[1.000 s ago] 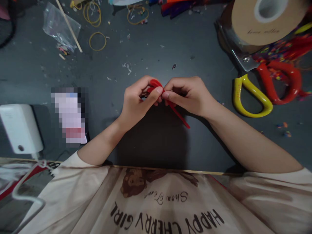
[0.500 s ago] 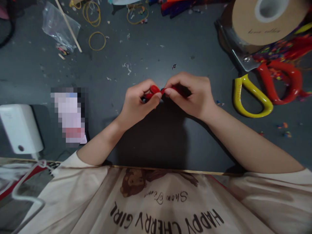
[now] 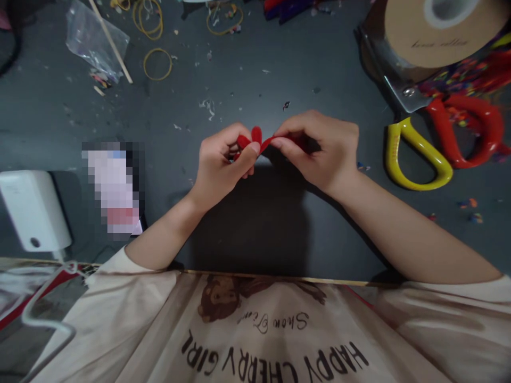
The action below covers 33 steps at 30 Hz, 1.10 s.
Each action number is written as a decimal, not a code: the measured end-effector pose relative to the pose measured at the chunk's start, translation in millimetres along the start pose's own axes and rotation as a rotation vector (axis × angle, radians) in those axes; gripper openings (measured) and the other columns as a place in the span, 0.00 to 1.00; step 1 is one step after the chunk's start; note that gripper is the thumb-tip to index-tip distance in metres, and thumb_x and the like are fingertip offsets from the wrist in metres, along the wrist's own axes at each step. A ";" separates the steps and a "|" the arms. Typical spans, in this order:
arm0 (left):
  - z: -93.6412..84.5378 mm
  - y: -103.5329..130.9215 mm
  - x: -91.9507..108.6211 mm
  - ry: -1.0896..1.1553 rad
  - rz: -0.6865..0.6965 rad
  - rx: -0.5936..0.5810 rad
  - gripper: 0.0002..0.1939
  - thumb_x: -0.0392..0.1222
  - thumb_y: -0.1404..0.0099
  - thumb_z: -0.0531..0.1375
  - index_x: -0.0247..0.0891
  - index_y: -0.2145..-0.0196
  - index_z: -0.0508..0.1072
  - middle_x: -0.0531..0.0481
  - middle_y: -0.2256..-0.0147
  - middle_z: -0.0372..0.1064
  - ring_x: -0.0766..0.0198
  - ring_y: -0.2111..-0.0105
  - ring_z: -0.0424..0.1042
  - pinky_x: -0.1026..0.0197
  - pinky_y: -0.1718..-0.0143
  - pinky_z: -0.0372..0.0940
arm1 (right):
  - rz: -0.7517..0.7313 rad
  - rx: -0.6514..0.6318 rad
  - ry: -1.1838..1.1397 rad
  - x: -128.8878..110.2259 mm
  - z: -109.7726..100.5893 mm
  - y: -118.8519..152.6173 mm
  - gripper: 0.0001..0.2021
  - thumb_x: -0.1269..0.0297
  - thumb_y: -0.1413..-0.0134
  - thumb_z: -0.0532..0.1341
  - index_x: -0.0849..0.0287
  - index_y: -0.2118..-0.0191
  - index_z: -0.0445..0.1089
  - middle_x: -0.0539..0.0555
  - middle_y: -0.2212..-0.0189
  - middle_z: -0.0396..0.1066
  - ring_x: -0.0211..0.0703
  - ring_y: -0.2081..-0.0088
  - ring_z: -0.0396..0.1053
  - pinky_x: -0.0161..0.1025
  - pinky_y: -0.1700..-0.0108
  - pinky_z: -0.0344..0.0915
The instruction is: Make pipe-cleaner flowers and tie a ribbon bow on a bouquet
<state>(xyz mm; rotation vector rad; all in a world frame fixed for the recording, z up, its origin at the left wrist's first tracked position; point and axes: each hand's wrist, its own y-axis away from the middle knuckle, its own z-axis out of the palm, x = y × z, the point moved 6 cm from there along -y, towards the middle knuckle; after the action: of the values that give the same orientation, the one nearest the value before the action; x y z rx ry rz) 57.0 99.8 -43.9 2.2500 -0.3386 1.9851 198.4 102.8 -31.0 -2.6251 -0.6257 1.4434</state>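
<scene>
My left hand (image 3: 224,158) pinches a red strip (image 3: 256,134) between thumb and fingers; it looks like a soft chenille stem. Several rounded, petal-like loops of it stick up from that grip. From the loops a straight length runs across to my right hand (image 3: 319,146), whose thumb and forefinger are closed on it. The rest of the strip is partly hidden under the right hand's fingers. Both hands are raised over the dark table, a short gap apart.
Scissors (image 3: 419,154) with one yellow and one red handle lie at right, below a ribbon spool (image 3: 423,48). At left are a phone with a blurred screen (image 3: 114,191) and a white power bank (image 3: 34,210). Rubber bands (image 3: 157,64), a plastic bag (image 3: 93,42) and a thin stick (image 3: 112,42) lie farther back.
My right hand has moved slightly right and away from my left, drawing out more of the red strip between them. The loops in my left hand have turned more upright.
</scene>
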 end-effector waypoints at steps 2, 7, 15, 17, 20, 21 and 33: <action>1.6 0.6 1.5 0.005 0.006 -0.047 0.16 0.49 0.38 0.58 0.37 0.77 0.64 0.59 0.85 0.61 0.79 0.86 0.59 0.71 0.85 0.53 | -0.022 0.012 0.025 -1.9 -1.6 0.9 0.10 0.58 0.41 0.56 0.57 0.69 0.70 0.51 0.72 0.72 0.35 0.73 0.66 0.36 0.67 0.61; 6.5 1.1 5.5 0.045 0.007 -0.144 0.17 0.50 0.39 0.59 0.37 0.78 0.65 0.58 0.85 0.61 0.79 0.87 0.58 0.71 0.85 0.53 | -0.040 0.034 0.113 -3.8 -4.7 2.9 0.13 0.55 0.41 0.56 0.56 0.70 0.71 0.51 0.74 0.72 0.37 0.71 0.68 0.37 0.67 0.61; 10.7 0.6 7.2 0.044 0.004 -0.202 0.15 0.47 0.38 0.58 0.37 0.78 0.64 0.58 0.85 0.62 0.79 0.86 0.59 0.73 0.85 0.54 | -0.054 0.031 0.214 -3.3 -0.6 6.5 0.19 0.54 0.37 0.49 0.56 0.68 0.73 0.51 0.76 0.72 0.35 0.72 0.68 0.34 0.68 0.59; 11.4 0.9 6.6 0.026 -0.010 -0.207 0.15 0.47 0.37 0.58 0.36 0.77 0.64 0.58 0.84 0.62 0.79 0.86 0.59 0.73 0.84 0.55 | -0.096 0.055 0.280 -4.6 0.5 7.4 0.20 0.55 0.36 0.48 0.56 0.68 0.74 0.50 0.77 0.71 0.34 0.73 0.68 0.34 0.69 0.59; 12.7 1.5 6.5 0.013 -0.016 -0.212 0.14 0.45 0.37 0.57 0.36 0.77 0.64 0.58 0.84 0.62 0.79 0.85 0.59 0.73 0.84 0.55 | -0.171 0.101 0.399 -7.7 1.5 8.9 0.20 0.56 0.36 0.47 0.56 0.69 0.73 0.49 0.77 0.72 0.33 0.74 0.68 0.33 0.71 0.59; 13.4 1.7 6.9 0.013 -0.009 -0.218 0.14 0.44 0.37 0.57 0.36 0.77 0.64 0.58 0.84 0.62 0.79 0.85 0.60 0.73 0.83 0.55 | -0.189 0.115 0.430 -8.6 1.5 9.4 0.20 0.57 0.36 0.47 0.56 0.69 0.73 0.48 0.78 0.72 0.33 0.75 0.68 0.33 0.71 0.59; 17.6 2.4 6.5 -0.028 0.014 -0.288 0.12 0.42 0.36 0.57 0.36 0.76 0.65 0.58 0.83 0.62 0.79 0.83 0.61 0.73 0.82 0.56 | -0.337 0.291 0.362 -13.1 -0.7 17.0 0.13 0.62 0.38 0.52 0.57 0.72 0.68 0.47 0.79 0.71 0.32 0.77 0.67 0.33 0.71 0.61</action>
<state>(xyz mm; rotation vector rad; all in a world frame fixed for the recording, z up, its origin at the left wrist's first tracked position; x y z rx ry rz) 74.1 92.7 -39.9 2.1000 -0.6033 1.7800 198.2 82.2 -24.6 -2.3270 -0.7084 0.8634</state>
